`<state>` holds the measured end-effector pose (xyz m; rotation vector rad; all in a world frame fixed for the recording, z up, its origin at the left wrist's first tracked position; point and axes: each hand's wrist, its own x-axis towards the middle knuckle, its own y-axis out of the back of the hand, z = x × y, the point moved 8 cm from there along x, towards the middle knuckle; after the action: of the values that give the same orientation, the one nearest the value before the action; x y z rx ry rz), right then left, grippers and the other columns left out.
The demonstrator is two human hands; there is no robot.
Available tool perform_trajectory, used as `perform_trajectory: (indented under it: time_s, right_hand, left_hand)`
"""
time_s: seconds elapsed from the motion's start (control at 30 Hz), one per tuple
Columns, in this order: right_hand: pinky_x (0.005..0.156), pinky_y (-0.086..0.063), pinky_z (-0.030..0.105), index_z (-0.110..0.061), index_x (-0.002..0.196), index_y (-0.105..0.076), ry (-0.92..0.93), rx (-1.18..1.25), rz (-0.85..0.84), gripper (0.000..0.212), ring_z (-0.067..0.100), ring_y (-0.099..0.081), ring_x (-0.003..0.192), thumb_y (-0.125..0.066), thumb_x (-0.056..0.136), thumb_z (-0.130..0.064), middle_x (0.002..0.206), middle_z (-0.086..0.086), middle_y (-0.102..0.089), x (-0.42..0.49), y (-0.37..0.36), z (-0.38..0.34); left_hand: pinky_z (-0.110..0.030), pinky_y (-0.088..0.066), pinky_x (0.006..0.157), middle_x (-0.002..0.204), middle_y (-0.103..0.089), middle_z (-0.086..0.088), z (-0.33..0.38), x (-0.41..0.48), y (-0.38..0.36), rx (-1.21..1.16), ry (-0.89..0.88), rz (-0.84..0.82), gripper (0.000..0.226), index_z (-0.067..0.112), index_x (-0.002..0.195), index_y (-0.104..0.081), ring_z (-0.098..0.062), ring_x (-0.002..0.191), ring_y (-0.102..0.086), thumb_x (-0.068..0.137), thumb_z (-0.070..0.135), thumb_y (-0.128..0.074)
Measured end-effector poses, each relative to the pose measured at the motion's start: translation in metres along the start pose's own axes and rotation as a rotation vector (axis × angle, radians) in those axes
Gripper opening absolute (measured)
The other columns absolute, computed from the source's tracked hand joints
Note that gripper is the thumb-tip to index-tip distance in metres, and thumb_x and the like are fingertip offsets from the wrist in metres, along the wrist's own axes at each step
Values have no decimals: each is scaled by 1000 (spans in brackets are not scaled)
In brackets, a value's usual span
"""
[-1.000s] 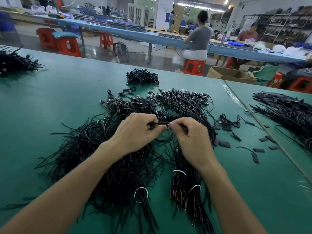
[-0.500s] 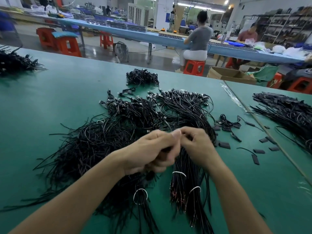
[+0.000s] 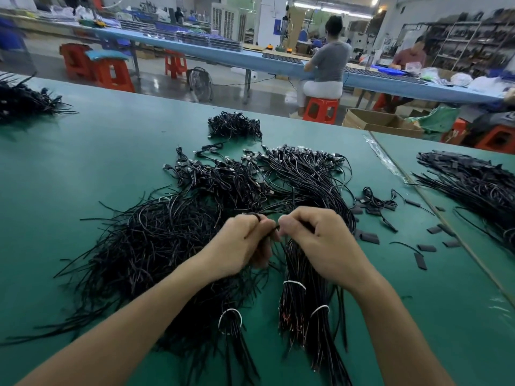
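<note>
I'm pinching 1 cable (image 3: 276, 228) | left hand (image 3: 242, 242), right hand (image 3: 324, 246) both clamping it, together | light, limp, thin | gripping near end, pile (image 3: 156, 246) at 9 o'clock

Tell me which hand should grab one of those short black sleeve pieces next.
Right, probably. The sleeve pieces lie on the table beside the right hand; the left hand sits farther away, and would have to cross the cable both hands pinch.

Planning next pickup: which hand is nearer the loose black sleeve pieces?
Right. The right hand is just left of the sleeve pieces; the left hand is farther left, beyond it. Both pinch a black wire.
</note>
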<state>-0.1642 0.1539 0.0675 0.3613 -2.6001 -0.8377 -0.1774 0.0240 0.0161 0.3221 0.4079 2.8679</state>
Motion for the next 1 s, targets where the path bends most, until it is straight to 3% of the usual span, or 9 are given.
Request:
perform_trajectory:
  time_s: [0.17, 0.27, 0.37, 0.47, 0.53, 0.6, 0.7, 0.87, 1.0]
  right_hand:
    - [46, -32, 14, -27, 73, -68, -31, 84, 137, 20, 2, -39, 46, -69, 90, -37, 52, -16, -52, 5, 7, 7]
    - [45, -26, 18, -24, 71, -67, -110, 172, 121, 33, 4, -30, 44, -60, 86, -53, 48, -13, -41, 2, -1, 17]
    - [45, -26, 26, -37, 66, -64, -161, 155, -10, 34, 10, -31, 48, -53, 98, -42, 50, -11, -41, -3, -23, 19]
    - [44, -27, 26, -35, 72, -65, -140, 30, -165, 31, 12, -31, 48, -54, 101, -31, 51, -11, -41, -7, -41, 12]
    - [43, -29, 23, -22, 73, -63, -119, -49, -220, 30, 9, -33, 46, -55, 100, -30, 53, -9, -44, -9, -44, 7]
    - [43, -30, 21, -17, 68, -59, -98, -106, -205, 34, 6, -34, 44, -55, 100, -29, 54, -9, -47, -8, -39, 1]
    - [52, -37, 15, -21, 72, -66, -47, -175, -69, 28, 2, -51, 55, -59, 98, -31, 61, -15, -56, -1, -18, -8]
    - [50, -34, 14, -28, 72, -67, -14, 12, 150, 20, 2, -44, 51, -71, 87, -40, 56, -18, -54, 7, 13, -6]
    - [45, -26, 24, -27, 78, -70, -95, 164, 142, 28, 7, -31, 46, -56, 92, -47, 50, -11, -44, 4, -2, 7]
  left_hand:
    - [-17, -25, 35, 43, -28, 6, 3, -18, -30, -422, 282, -299, 67, 14, 59, -51, -7, 32, -24, 100, 62, -28]
    - [-16, -22, 34, 42, -27, 9, 18, -22, -31, -654, 285, -400, 60, 19, 55, -41, -4, 32, -22, 100, 59, -35]
    - [-15, -27, 34, 42, -35, 11, 30, -12, -18, -914, 196, -351, 49, 22, 56, -45, -2, 33, -30, 98, 47, -45]
    - [-16, -45, 43, 55, -55, 4, 26, 3, -1, -1112, 171, -93, 46, 17, 64, -62, -6, 45, -52, 99, 44, -46]
    - [-21, -58, 66, 85, -73, -7, 15, 8, 11, -937, 103, 89, 44, 11, 86, -73, -17, 77, -72, 99, 40, -43]
    - [-24, -57, 84, 103, -75, -4, 12, 5, 19, -415, 5, 180, 39, 14, 102, -73, -16, 100, -71, 99, 38, -42]
    - [-36, -53, 63, 74, -69, 3, 13, -3, 6, 29, -30, 57, 44, 16, 79, -71, -13, 68, -63, 101, 39, -41]
    - [-17, -33, 35, 47, -53, 1, 8, -17, -14, -263, 216, -183, 63, 22, 54, -56, -10, 35, -41, 102, 54, -32]
    - [-14, -27, 31, 42, -38, 10, 22, -13, -18, -709, 211, -319, 55, 20, 56, -51, -2, 30, -31, 100, 50, -42]
